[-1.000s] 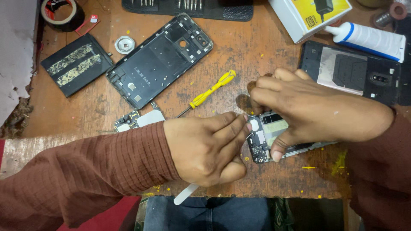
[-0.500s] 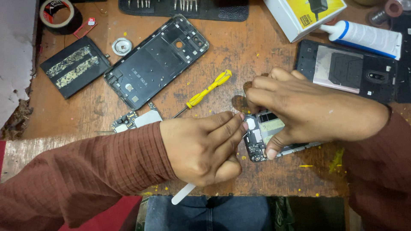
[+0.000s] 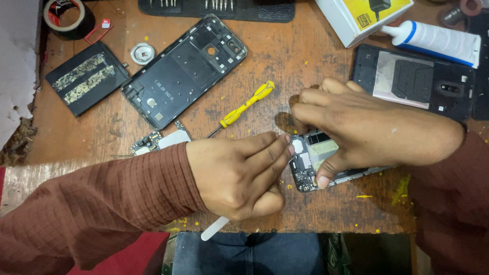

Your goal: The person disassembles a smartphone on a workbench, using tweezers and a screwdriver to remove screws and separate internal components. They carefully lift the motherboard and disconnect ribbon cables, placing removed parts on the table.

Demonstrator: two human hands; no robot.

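My right hand [image 3: 367, 130] grips an opened phone [image 3: 313, 163] lying on the wooden table [image 3: 285, 66], thumb on its lower edge and fingers over its top. The phone's circuit board end shows between my hands. My left hand [image 3: 239, 173] holds a thin white plastic pry tool [image 3: 215, 228]; its handle sticks out below the palm and its tip is hidden by my fingers at the phone's left end. Both sleeves are dark red.
A yellow-handled screwdriver [image 3: 244, 104] lies just above my hands. An empty phone frame [image 3: 183, 69], a black battery [image 3: 86, 76], a loose circuit board [image 3: 160, 140], a tape roll [image 3: 66, 18], a bit set [image 3: 219, 7], a glue tube [image 3: 433, 40], a box [image 3: 364, 15] and another phone back [image 3: 415, 81] surround them.
Both hands and the phone keep the same grip; they sit slightly lower and left in the view, mostly from the camera shifting.
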